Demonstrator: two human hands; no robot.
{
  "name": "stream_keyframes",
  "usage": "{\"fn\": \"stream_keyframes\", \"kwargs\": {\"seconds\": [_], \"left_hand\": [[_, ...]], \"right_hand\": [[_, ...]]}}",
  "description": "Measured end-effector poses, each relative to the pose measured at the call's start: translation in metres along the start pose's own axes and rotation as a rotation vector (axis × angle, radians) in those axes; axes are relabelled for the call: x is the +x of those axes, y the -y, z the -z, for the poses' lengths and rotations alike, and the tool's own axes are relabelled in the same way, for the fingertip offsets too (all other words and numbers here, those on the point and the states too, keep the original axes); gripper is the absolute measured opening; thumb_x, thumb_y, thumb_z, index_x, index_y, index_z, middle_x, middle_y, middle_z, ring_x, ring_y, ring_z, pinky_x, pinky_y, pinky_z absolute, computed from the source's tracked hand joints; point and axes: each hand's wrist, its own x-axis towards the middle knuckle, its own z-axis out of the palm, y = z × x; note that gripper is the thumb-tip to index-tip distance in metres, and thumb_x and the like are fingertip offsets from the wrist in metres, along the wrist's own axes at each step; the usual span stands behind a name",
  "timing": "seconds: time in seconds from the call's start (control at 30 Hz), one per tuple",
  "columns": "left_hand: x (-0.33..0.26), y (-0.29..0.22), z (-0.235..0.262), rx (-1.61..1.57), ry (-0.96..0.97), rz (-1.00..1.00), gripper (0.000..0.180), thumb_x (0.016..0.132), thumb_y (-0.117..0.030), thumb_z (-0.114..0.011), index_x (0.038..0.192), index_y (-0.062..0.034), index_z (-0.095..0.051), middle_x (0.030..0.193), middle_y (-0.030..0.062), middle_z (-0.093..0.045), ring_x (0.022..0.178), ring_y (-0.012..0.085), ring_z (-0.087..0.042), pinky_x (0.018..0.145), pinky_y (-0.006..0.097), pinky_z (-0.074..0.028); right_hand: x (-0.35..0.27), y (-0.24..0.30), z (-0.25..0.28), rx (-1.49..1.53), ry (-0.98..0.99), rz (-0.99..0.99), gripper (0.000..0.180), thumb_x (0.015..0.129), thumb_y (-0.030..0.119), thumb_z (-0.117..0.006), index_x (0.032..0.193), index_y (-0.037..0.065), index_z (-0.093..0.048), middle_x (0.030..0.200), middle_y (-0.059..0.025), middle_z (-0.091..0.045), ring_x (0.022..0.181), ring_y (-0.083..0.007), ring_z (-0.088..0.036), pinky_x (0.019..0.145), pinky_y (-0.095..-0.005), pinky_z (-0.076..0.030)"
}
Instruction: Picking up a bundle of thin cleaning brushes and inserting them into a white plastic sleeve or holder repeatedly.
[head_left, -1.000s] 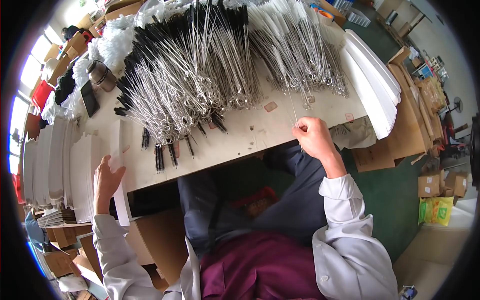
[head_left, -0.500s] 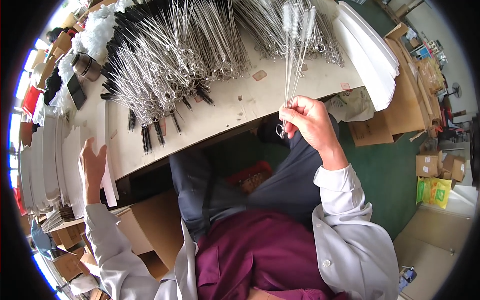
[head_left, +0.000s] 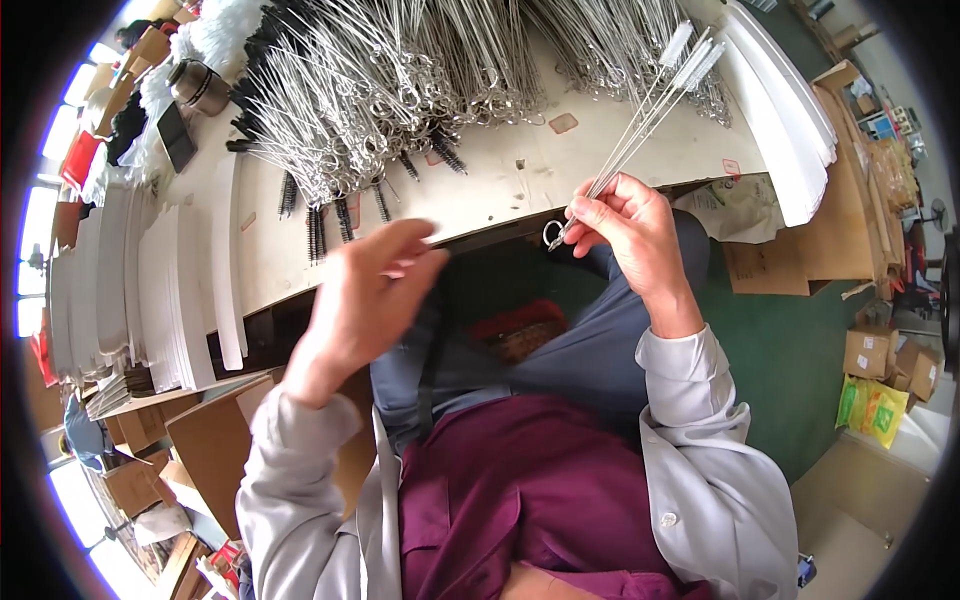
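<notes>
While the bundle of thin wire brushes (head_left: 640, 130) slanted up toward one o'clock above the table edge, the right hand (head_left: 625, 225) pinched it near its looped lower ends, fingers closed around the wires. White bristle tips (head_left: 690, 55) showed at the top of the bundle, over the table (head_left: 500, 190). Toward nine o'clock from that hand the left hand (head_left: 365, 300) hung in the air, blurred, fingers loosely spread and holding nothing, apart from the bundle. At twelve o'clock a big heap of similar wire brushes (head_left: 400, 80) covered the far part of the table, some with black bristles (head_left: 320, 225) poking out near the front edge. At two o'clock lay a stack of white sheets (head_left: 790, 130); at nine o'clock more white sheets (head_left: 150, 290) stood in rows. A metal cup (head_left: 197, 85) sat at eleven o'clock. Cardboard boxes (head_left: 880, 350) stood on the green floor at three o'clock.
</notes>
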Motion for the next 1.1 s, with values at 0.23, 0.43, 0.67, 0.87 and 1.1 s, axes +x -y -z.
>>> {"fn": "stream_keyframes", "kwargs": {"seconds": [0.23,0.43,0.67,0.87,1.1], "left_hand": [[0.038,-0.002,-0.077,-0.485,0.388,0.06,0.026,0.1,-0.008,-0.064,0.123,0.0041,-0.067,0.095,0.008,-0.072,0.082,0.0102,-0.066,0.075,0.027,-0.056],[0.036,0.006,-0.079,-0.566,0.327,0.078,0.015,0.1,-0.006,-0.063,0.108,0.0044,-0.071,0.088,0.0083,-0.072,0.073,0.0112,-0.067,0.068,0.027,-0.056],[0.035,0.01,-0.077,-1.093,0.03,0.152,0.015,0.103,-0.015,-0.064,0.1,-0.0013,-0.066,0.097,0.0161,-0.073,0.082,0.0219,-0.073,0.076,0.038,-0.062],[0.04,-0.004,-0.071,-1.415,0.157,0.029,0.014,0.109,-0.016,-0.046,0.102,-0.0057,-0.052,0.12,0.036,-0.065,0.096,0.0411,-0.073,0.077,0.048,-0.061],[0.03,-0.007,-0.063,-1.391,0.228,0.025,0.016,0.11,-0.017,-0.046,0.103,-0.0036,-0.05,0.114,0.0357,-0.067,0.096,0.0408,-0.073,0.078,0.048,-0.063]], "right_hand": [[-0.011,-0.001,-0.007,0.033,0.068,-0.006,0.013,0.099,0.008,-0.068,0.105,-0.003,-0.066,0.087,-0.0108,-0.071,0.073,-0.0165,-0.072,0.059,-0.0282,-0.06],[-0.015,-0.006,-0.001,0.167,0.011,0.007,0.013,0.099,0.01,-0.069,0.103,-0.002,-0.067,0.09,-0.0113,-0.072,0.074,-0.0179,-0.073,0.059,-0.0281,-0.059],[-0.03,-0.023,0.007,0.45,-0.113,0.079,0.017,0.102,0.016,-0.064,0.107,0.0,-0.069,0.093,-0.0129,-0.073,0.077,-0.0219,-0.073,0.062,-0.0317,-0.059],[-0.05,-0.036,-0.006,0.89,-0.053,-0.27,0.026,0.104,0.026,-0.061,0.107,0.002,-0.069,0.087,-0.0073,-0.07,0.072,-0.0196,-0.069,0.061,-0.0314,-0.055],[-0.082,0.004,0.0,0.213,0.184,-0.265,0.037,0.104,0.032,-0.061,0.099,-0.004,-0.071,0.082,-0.0104,-0.071,0.067,-0.0181,-0.068,0.059,-0.0299,-0.053]]}}
